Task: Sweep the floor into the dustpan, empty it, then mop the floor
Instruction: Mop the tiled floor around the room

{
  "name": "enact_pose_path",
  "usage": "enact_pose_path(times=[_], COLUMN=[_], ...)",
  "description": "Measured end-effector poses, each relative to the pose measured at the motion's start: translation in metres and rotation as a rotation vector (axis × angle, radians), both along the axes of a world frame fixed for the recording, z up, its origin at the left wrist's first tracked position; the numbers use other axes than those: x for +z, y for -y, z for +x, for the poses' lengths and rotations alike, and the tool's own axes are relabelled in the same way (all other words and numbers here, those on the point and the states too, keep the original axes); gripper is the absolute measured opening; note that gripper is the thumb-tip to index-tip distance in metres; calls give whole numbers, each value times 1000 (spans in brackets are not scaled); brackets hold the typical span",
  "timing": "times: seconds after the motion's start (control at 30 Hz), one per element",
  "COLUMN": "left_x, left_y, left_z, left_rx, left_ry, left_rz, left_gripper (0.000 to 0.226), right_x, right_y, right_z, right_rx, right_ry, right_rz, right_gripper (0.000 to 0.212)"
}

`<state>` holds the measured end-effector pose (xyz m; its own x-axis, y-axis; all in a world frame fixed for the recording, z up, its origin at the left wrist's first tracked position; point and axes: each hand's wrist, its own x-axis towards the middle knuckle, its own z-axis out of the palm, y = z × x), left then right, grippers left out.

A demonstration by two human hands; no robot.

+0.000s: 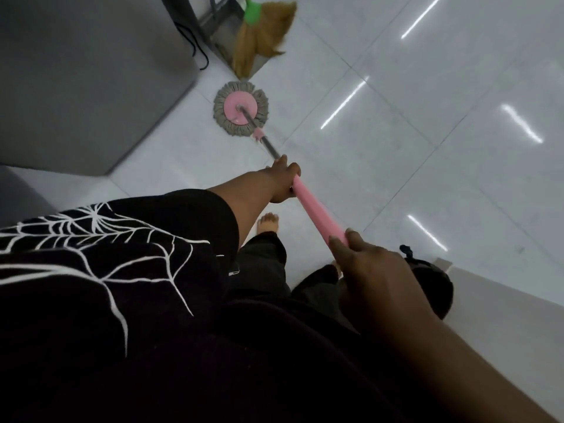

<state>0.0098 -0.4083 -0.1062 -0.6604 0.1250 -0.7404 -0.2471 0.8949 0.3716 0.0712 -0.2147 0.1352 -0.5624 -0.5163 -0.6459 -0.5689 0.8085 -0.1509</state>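
A round mop head (241, 109), pink disc ringed with grey strands, lies flat on the white tiled floor (427, 148). Its metal shaft runs back to a pink handle (317, 210). My left hand (282, 181) grips the handle's front end, where pink meets metal. My right hand (366, 264) grips the rear end, close to my body. A straw broom (262, 41) with a green collar leans against a metal dustpan (219, 29) just beyond the mop head.
A large grey cabinet or appliance (91, 80) fills the upper left, with a black cable (198, 53) down its side. A white ledge (503, 315) with a dark object (433, 285) on it lies at the lower right. My bare foot (268, 222) stands below the handle.
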Motion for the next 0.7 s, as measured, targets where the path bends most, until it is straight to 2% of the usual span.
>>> enact_pose_path(times=[0.23, 0.37, 0.57, 0.7], left_x=[-4, -2, 5, 8], left_y=[-1, -18, -51, -77], left_z=[15, 34, 92, 142], left_rx=[-78, -94, -292, -419], left_ry=[14, -31, -28, -14], left_rz=[-17, 28, 70, 117], left_gripper=[53, 49, 51, 51], right_x=[-5, -1, 16, 30], right_y=[2, -8, -17, -22], right_z=[29, 59, 150, 217], right_rx=[-196, -292, -444, -628], right_ry=[45, -13, -65, -10], right_rz=[-1, -23, -7, 52], right_gripper=[64, 60, 60, 60])
